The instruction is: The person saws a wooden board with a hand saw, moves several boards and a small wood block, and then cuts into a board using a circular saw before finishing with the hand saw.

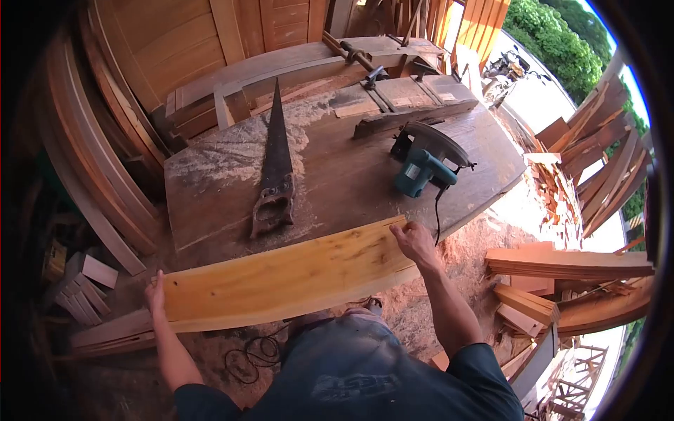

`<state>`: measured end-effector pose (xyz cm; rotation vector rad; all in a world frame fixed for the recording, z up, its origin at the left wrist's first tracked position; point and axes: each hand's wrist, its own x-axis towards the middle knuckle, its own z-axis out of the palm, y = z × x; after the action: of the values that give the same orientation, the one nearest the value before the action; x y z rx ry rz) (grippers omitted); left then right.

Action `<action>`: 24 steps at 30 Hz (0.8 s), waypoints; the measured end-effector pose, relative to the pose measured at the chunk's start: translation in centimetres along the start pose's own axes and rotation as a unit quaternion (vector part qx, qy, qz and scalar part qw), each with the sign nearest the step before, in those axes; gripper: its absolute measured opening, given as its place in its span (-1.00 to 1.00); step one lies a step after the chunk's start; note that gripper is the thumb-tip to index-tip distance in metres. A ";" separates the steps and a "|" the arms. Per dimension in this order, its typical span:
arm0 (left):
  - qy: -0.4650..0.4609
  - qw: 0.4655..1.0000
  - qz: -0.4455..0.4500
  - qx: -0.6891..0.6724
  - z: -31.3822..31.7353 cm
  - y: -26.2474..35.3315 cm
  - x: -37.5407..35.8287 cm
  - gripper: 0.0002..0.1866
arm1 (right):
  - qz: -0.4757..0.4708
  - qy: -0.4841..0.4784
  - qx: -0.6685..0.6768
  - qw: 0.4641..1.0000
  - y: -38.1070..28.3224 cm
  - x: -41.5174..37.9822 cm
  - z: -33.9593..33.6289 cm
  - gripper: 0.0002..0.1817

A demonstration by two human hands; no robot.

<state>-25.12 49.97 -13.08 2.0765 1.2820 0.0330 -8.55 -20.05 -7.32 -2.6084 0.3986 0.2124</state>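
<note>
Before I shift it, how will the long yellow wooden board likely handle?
The long yellow wooden board looks solid, so probably stiff. Being flat, it seems unlikely to roll. Its length, spanning the left hand to the right hand, may make turning awkward.

The one view, worn on the head, faces forward and steeply down. The shirt (365, 375) spans the bottom, closest to the lens; the plank (288, 281) is near, the table (344, 179) just beyond, and trees (554, 45) far off, upper right. Dark curved corners frame the wide, bowed scene.
</note>
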 end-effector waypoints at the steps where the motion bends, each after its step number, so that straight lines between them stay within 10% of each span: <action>1: -0.016 0.998 -0.029 0.062 0.7 -0.4 0.1 -0.21 | -0.009 0.011 0.015 1.000 0.1 0.3 0.8 -0.39; 4: 0.018 0.999 -0.022 -0.025 2.9 -0.8 -1.1 -0.20 | -0.037 0.013 0.047 0.998 1.1 0.9 1.4 -0.42; 6: 0.235 0.948 0.159 0.141 7.0 2.2 -4.8 -0.21 | -0.060 -0.012 0.074 0.995 1.0 1.7 -0.5 -0.43; 11: -0.051 0.888 0.433 0.149 19.6 14.8 -22.0 -0.18 | -0.266 0.330 -0.027 0.905 1.0 6.2 -6.5 -0.53; 14: -0.116 0.856 0.472 0.176 25.8 19.9 -28.1 -0.08 | -0.308 0.304 -0.086 0.897 1.2 10.3 -8.7 -0.50; 20: -0.152 0.845 0.483 0.170 29.9 23.2 -30.2 0.01 | -0.294 -0.041 -0.074 0.952 -0.8 17.2 -12.1 -0.54; 24: -0.159 0.844 0.481 0.177 29.9 23.1 -30.1 0.03 | -0.238 -0.019 -0.056 0.969 -0.7 15.5 -12.6 -0.64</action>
<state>-11.79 3.48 -13.34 2.6935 -0.0555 -0.1052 7.28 -29.41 0.53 -2.7138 -0.2640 0.1217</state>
